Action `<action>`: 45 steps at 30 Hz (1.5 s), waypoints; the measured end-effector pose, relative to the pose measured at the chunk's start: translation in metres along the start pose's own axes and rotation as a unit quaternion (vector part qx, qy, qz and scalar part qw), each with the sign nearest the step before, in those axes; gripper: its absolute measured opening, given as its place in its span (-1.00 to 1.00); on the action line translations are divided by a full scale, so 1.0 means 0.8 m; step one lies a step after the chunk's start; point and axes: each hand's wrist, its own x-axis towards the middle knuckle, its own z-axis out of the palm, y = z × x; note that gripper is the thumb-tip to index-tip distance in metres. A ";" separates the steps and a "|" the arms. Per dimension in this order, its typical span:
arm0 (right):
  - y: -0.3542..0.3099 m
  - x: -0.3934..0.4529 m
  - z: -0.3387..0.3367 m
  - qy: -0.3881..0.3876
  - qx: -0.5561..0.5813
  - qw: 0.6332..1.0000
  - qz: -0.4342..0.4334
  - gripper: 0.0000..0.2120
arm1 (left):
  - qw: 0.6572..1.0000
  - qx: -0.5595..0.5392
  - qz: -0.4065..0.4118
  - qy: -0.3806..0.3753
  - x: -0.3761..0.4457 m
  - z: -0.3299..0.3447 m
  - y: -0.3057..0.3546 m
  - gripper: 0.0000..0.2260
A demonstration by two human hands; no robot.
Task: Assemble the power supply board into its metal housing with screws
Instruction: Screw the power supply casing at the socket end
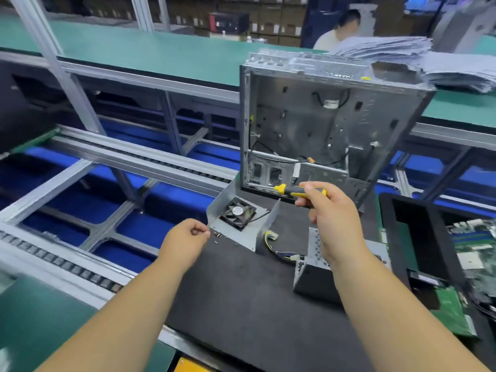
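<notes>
Your right hand (320, 208) gripped the screwdriver (291, 191) ready at 12 o'clock, while your left hand (185, 238) pinched, apparently, a screw beside the fan cover (239, 226), seemingly for fastening.

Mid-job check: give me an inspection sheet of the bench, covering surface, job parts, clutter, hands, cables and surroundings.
Surface: black mat.
Job's things: fan cover lies open on the mat; PSU box beside it; loose screws by the cover's near edge; PC case stands upright behind.
Clutter: circuit boards on a black tray at right.
Hands: left hand pinches something small at the screws, too small to tell; right hand grips a screwdriver.
Cables: wire bundle runs from the PSU box; black wires inside the case.
Surroundings: conveyor rails left; paper stack and a person behind.
</notes>
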 end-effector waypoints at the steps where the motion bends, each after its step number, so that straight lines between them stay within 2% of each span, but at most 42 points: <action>1: 0.003 0.000 0.005 0.001 0.001 1.000 0.003 -0.89 | 1.000 0.008 -0.007 -0.001 0.002 0.002 -0.011 -0.92; 5: 0.016 0.002 0.019 0.016 -0.010 1.000 0.010 -0.89 | 0.999 0.015 -0.019 -0.037 0.014 0.015 -0.040 -0.89; 10: 0.021 0.002 0.028 0.025 -0.031 0.999 0.002 -0.89 | 0.996 0.058 0.012 -0.067 0.037 0.029 -0.049 -0.88; 23: 0.025 0.007 0.032 0.037 -0.078 0.996 -0.009 -0.89 | 0.992 0.126 0.030 -0.011 0.071 0.070 -0.040 -0.91; 29: 0.027 0.011 0.032 0.035 -0.066 0.997 0.005 -0.90 | 0.990 0.141 0.023 -0.004 0.073 0.077 -0.035 -0.85; 36: 0.027 0.012 0.031 0.031 -0.064 0.997 0.016 -0.89 | 0.994 0.106 0.028 -0.015 0.069 0.081 -0.028 -0.86; 41: 0.024 0.011 0.028 0.037 -0.056 0.998 0.017 -0.89 | 0.994 0.087 0.070 0.006 0.059 0.079 -0.025 -0.88; 45: 0.020 0.011 0.024 0.043 -0.049 0.998 0.011 -0.88 | 0.996 0.022 0.082 -0.016 0.052 0.077 -0.010 -0.86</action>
